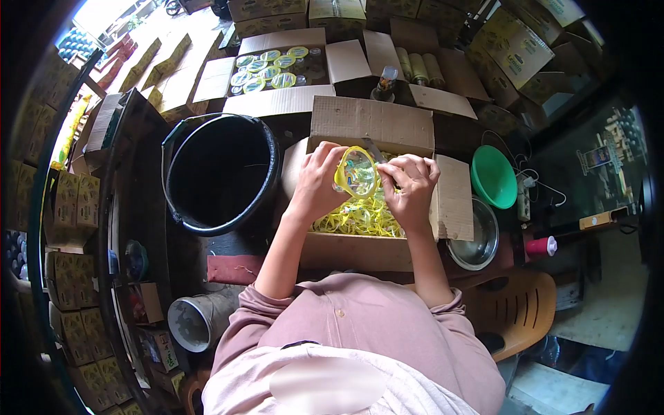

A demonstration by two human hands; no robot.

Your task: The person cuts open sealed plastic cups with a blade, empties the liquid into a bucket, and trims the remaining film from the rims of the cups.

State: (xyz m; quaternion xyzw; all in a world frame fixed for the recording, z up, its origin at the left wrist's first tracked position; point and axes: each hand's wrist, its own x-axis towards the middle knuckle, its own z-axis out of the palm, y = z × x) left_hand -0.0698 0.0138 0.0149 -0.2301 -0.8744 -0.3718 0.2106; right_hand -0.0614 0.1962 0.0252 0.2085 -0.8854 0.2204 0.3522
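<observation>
My left hand (319,181) is wrapped round a clear plastic cup (361,181) with a bright yellow rim, tilted so its round end faces up. Pinched in my right hand (411,182) is a knife (374,151), its grey blade pointing up and left beside the rim. My right fingertips are close to the rim; whether they touch it I cannot tell. Both hands are above an open cardboard box (373,116), in which lies a heap of thin yellow plastic strips (360,220).
A black bucket (272,166) stands left of the box. To the right are a green bowl (494,176), a metal bowl (484,238) and a pink thread spool (541,247). Behind, another carton (277,100) holds several yellow-rimmed cups. An orange plastic chair (515,311) is at lower right.
</observation>
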